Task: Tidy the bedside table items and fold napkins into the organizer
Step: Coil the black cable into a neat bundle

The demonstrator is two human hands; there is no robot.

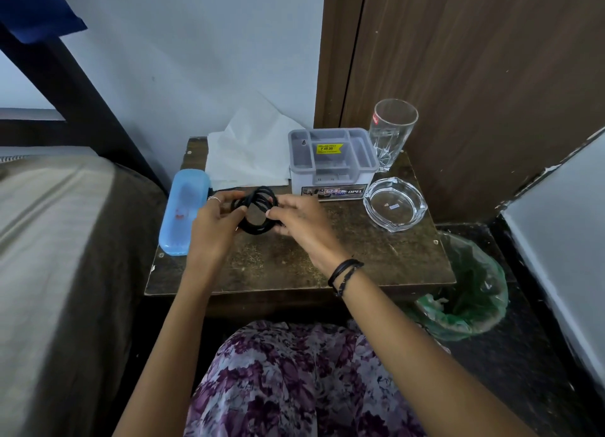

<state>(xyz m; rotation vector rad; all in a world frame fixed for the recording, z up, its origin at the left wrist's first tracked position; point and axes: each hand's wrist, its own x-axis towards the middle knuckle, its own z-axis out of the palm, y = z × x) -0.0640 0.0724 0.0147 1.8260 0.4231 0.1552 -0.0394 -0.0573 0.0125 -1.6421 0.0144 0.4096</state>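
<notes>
A coiled black cable (257,204) hangs just above the middle of the small wooden bedside table (343,260). My left hand (216,224) pinches the coil's left side and my right hand (299,220) grips its right side. Behind them stands a grey plastic organizer (332,156) with several empty compartments and a yellow price sticker. White paper napkins (248,148) lie unfolded at the table's back, leaning on the wall. A blue glasses case (183,210) lies along the table's left edge.
A tall drinking glass (391,132) stands at the back right corner, with a clear glass ashtray (394,207) in front of it. A bed (59,240) flanks the table on the left. A bin with a green liner (468,292) sits on the floor to the right.
</notes>
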